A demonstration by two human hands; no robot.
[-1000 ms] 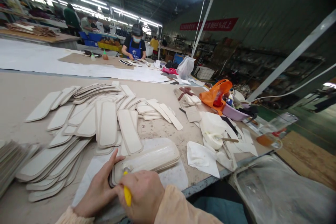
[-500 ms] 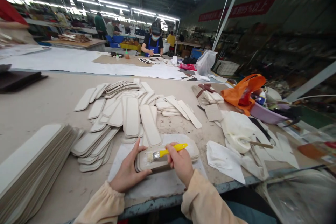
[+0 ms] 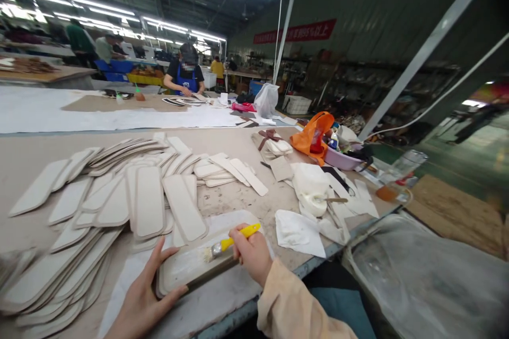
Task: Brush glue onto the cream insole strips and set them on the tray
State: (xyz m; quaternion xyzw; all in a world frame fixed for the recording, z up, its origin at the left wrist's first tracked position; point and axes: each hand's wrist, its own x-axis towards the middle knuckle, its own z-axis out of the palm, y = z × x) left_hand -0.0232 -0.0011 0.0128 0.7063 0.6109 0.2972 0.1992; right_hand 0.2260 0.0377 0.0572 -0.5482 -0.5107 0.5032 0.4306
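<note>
My right hand (image 3: pixel 251 255) is closed around the yellow handle of a flat paintbrush (image 3: pixel 234 242). The bristles rest on the white top of a small stack of long, rounded panels (image 3: pixel 186 265), where a wet-looking whitish smear shows. At the left end of this stack my left hand (image 3: pixel 145 296) braces it, thumb along the near edge and fingers on the far side. Under the stack lies a white sheet (image 3: pixel 135 270). Many loose white panels with grey borders (image 3: pixel 149 201) are spread just beyond my left hand.
Right of the stack lie a crumpled white cloth (image 3: pixel 298 230) and a white tub-like bundle (image 3: pixel 312 188) with a stick across it. An orange bag (image 3: pixel 314 137) leans on a lilac basin (image 3: pixel 344 159). A person (image 3: pixel 186 74) works at the far table.
My view has turned right, so everything sits further left. The brush has moved from near the panel's left end toward its middle. Both hands keep their hold.
</note>
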